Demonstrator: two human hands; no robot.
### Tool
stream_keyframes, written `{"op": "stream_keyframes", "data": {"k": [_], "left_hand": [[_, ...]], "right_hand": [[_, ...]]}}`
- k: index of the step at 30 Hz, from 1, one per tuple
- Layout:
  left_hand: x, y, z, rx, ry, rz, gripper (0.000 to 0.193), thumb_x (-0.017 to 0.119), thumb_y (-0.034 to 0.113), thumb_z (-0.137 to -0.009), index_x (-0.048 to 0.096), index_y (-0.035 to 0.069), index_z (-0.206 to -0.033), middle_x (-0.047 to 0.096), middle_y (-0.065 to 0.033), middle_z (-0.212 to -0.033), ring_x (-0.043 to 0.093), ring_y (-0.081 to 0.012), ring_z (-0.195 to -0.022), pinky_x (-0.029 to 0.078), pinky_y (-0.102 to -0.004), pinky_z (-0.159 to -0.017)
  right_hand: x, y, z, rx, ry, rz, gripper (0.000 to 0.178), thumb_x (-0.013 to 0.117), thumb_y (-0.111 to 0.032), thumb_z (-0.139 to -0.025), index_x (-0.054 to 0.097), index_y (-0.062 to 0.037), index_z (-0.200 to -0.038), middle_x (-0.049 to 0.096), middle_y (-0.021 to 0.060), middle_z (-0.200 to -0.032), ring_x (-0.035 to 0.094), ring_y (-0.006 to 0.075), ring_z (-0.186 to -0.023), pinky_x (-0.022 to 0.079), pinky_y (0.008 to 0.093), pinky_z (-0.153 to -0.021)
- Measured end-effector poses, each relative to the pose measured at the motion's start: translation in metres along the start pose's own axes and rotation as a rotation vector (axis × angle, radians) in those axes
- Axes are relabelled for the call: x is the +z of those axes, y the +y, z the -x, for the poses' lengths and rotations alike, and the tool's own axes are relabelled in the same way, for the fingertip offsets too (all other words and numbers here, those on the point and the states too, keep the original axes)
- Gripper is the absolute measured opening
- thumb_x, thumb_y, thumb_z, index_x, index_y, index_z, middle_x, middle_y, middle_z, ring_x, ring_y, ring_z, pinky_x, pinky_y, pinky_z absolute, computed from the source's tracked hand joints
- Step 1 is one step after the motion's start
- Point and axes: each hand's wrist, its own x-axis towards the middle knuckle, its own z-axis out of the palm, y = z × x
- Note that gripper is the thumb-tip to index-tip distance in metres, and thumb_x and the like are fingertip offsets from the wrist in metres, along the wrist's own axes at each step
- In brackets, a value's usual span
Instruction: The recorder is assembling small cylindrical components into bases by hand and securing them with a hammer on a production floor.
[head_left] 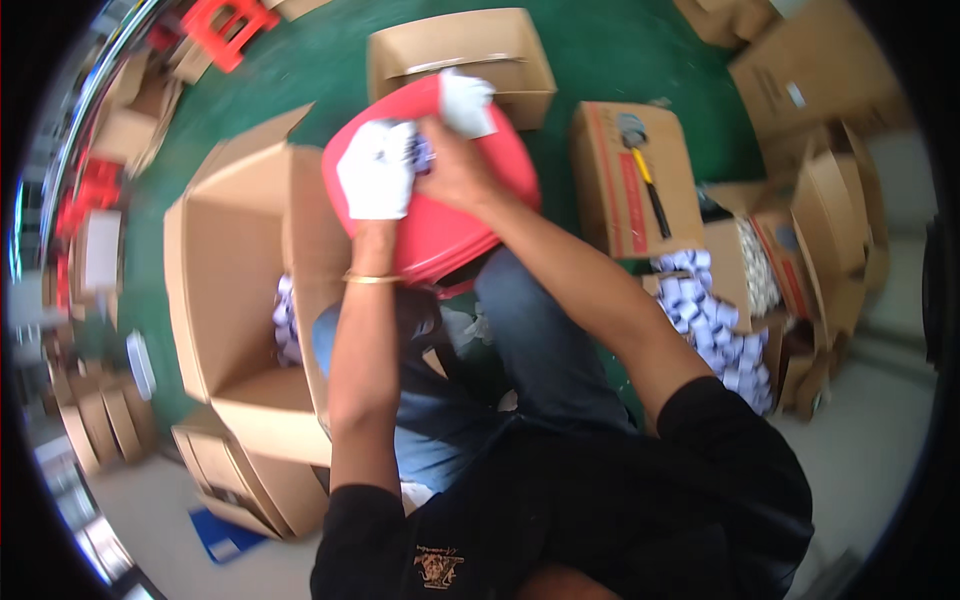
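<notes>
My left hand [378, 172], in a white glove with a gold bangle at the wrist, is over a red plastic stool [440, 235]. My bare right hand [452, 165] meets it there. Between them both hands grip a small lavender piece [424, 156], mostly hidden by fingers and somewhat blurred. A crumpled white glove or cloth [466, 102] lies at the far edge of the stool top, just beyond my right hand.
An open cardboard box [240, 270] at my left has lavender pieces inside; another box [460, 45] stands beyond the stool. At right, a yellow-and-black hammer [645, 175] lies on a closed carton [590, 190]. Nearer is a heap of small lavender-white rolls [715, 330].
</notes>
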Motion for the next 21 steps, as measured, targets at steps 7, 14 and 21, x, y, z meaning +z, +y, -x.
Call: {"op": "stream_keyframes", "data": {"k": [7,14,21], "left_hand": [[0.0,-0.014,0.02,-0.36,0.119,0.279,0.014,0.06,0.013,-0.091,0.07,0.003,-0.092,0.068,-0.007,-0.087,0.063,-0.0216,-0.076,0.05,-0.0328,-0.074],[0.032,0.019,0.014,-0.142,0.148,0.202,0.009,0.057,0.006,-0.088,0.065,0.004,-0.092,0.064,-0.0095,-0.09,0.061,-0.0261,-0.072,0.05,-0.0329,-0.073],[0.021,-0.007,0.022,-0.18,0.188,0.219,0.009,0.055,0.008,-0.091,0.063,0.004,-0.092,0.064,-0.0104,-0.088,0.062,-0.0274,-0.074,0.05,-0.0323,-0.072]], "right_hand": [[-0.085,0.017,0.055,-0.312,0.304,0.065,0.05,0.064,-0.005,-0.076,0.058,-0.005,-0.125,0.06,0.0132,-0.124,0.059,0.031,-0.107,0.047,0.0369,-0.094],[-0.252,0.321,0.207,0.459,0.283,0.946,0.051,0.064,-0.027,-0.084,0.051,-0.0038,-0.128,0.067,0.0192,-0.099,0.064,0.0432,-0.089,0.051,0.0522,-0.078],[-0.233,0.218,0.156,0.848,0.133,-0.352,0.007,0.053,-0.014,-0.095,0.052,-0.0103,-0.1,0.054,0.0068,-0.071,0.053,0.0125,-0.051,0.043,0.0302,-0.038]]}}
